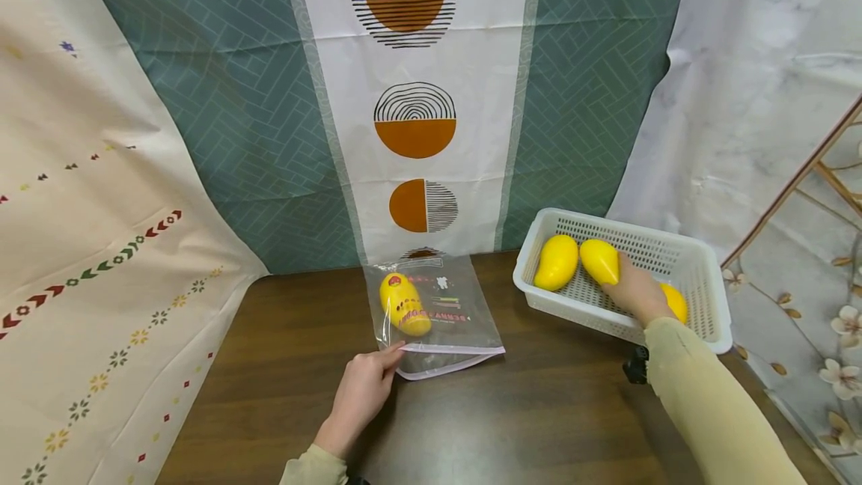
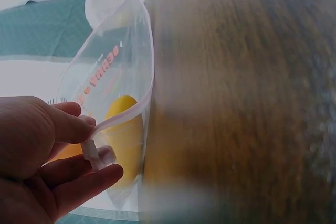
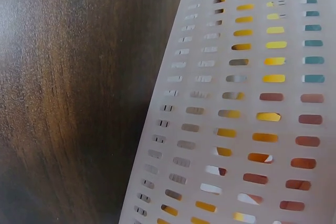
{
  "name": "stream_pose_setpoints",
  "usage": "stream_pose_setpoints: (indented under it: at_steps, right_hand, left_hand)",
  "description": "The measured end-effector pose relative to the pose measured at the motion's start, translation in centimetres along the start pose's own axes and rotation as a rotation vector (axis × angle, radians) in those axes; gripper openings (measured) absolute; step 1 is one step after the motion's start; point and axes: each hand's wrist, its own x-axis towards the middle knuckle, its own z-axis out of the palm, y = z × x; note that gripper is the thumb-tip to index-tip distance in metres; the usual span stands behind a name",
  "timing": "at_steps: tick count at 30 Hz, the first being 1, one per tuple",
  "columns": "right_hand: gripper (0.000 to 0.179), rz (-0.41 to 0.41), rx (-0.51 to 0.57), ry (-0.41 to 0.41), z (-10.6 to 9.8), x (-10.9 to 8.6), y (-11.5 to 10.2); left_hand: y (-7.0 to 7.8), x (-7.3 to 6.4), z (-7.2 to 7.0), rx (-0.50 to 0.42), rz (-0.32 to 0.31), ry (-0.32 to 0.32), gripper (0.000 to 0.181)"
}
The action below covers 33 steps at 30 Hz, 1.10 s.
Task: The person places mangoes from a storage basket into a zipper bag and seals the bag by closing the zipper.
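Observation:
A clear zip bag point(image 1: 458, 313) with a pink-edged mouth and printed lettering lies on the table, a yellow mango point(image 1: 404, 304) inside it. At the left corner of its mouth my left hand point(image 1: 364, 388) pinches the edge between thumb and fingers. The left wrist view shows the bag mouth point(image 2: 149, 72) parted, with the mango behind the film. Over in the white basket point(image 1: 703, 275), my right hand point(image 1: 636, 292) grips another mango point(image 1: 599, 260). One mango point(image 1: 557, 263) lies to its left, and a further one point(image 1: 675, 302) is partly hidden by my wrist.
The slotted basket wall point(image 3: 210, 114) fills much of the right wrist view and hides most of the right hand. A brown wooden table point(image 1: 512, 425) spreads in front. Patterned cloths point(image 1: 236, 96) hang behind and at both sides.

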Motion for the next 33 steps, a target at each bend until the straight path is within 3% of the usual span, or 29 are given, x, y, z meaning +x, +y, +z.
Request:
stream_pose_setpoints:
  at_steps: [8, 33]
  right_hand:
    - [0.092, -0.036, -0.009, 0.009, -0.4, -0.5, -0.5]
    - [0.094, -0.104, 0.096, 0.089, -1.3, -1.7, -2.0]
  left_hand:
    - [0.0, -0.2, -0.1, 0.001, 0.015, 0.019, 0.035]
    - [0.0, 0.0, -0.3, 0.001, 0.019, 0.024, 0.036]
